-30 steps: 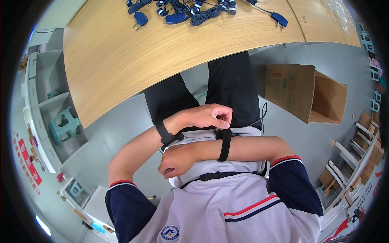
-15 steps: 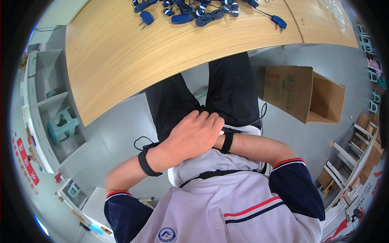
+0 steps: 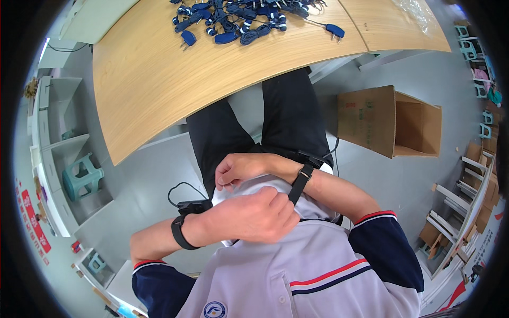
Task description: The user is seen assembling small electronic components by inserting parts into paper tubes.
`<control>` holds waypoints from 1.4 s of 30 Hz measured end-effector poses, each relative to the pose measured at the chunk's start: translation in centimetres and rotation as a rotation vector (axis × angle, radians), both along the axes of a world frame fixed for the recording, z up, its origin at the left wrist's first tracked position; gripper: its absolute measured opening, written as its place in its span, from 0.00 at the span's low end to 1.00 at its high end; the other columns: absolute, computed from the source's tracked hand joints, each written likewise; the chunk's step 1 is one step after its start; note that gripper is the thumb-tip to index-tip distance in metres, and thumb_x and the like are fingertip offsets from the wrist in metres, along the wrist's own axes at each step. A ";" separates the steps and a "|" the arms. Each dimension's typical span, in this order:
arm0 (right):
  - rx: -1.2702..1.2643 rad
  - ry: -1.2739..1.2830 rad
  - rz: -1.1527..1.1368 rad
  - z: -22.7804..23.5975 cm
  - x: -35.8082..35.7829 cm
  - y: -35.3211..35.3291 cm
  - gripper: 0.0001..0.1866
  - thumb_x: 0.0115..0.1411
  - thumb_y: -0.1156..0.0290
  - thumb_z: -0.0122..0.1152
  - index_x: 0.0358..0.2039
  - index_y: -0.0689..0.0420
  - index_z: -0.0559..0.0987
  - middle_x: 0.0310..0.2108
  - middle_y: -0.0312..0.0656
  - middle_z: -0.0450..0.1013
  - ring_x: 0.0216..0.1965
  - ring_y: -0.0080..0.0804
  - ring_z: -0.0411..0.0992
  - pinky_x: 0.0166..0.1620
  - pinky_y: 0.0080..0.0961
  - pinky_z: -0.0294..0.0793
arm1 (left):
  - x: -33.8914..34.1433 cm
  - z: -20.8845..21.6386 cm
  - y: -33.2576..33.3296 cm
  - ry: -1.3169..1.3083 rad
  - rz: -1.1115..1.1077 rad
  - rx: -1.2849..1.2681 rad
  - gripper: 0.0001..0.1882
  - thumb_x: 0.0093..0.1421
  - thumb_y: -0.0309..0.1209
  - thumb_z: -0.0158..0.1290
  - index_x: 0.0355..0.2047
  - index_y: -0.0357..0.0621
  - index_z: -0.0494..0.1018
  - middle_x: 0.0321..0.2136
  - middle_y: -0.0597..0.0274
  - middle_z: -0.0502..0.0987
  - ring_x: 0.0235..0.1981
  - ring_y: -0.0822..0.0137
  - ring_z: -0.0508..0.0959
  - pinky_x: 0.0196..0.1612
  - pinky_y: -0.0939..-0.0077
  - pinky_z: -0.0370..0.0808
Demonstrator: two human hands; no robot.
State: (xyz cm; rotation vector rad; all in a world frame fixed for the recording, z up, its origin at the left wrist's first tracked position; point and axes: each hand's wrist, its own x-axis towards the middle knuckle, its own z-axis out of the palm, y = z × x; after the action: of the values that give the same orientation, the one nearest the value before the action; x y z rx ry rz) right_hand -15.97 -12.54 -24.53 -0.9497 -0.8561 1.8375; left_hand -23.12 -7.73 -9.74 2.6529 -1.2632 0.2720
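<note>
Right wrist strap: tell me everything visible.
The strap is a flat black band, fabric-like, with a small buckle. It runs slantwise across the right wrist, beside a black box near its upper end. Its lower end reaches the left hand; whether the fingers grip it is unclear. Its underside is hidden.

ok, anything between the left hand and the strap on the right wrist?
Nothing visible. The left hand sits at the lower end of the black strap; the right hand lies to one side, not between. Whether the left grips it is hidden.
</note>
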 end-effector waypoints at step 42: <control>0.460 0.951 -0.956 18.6 18.1 1.2 0.13 0.68 0.70 0.43 0.29 0.58 0.74 0.16 0.30 0.60 0.18 0.22 0.54 0.23 0.20 0.53 | 8.8 3.9 2.2 -0.655 0.014 -0.034 0.05 0.47 0.30 0.57 0.25 0.43 0.74 0.25 0.66 0.69 0.28 0.68 0.72 0.34 0.75 0.71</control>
State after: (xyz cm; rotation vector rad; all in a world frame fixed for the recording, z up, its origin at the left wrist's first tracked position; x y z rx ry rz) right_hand 2.10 -11.36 -5.94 -0.0531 -0.1216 0.9598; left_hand -14.36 -5.55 -5.80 2.6277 -1.3675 1.2269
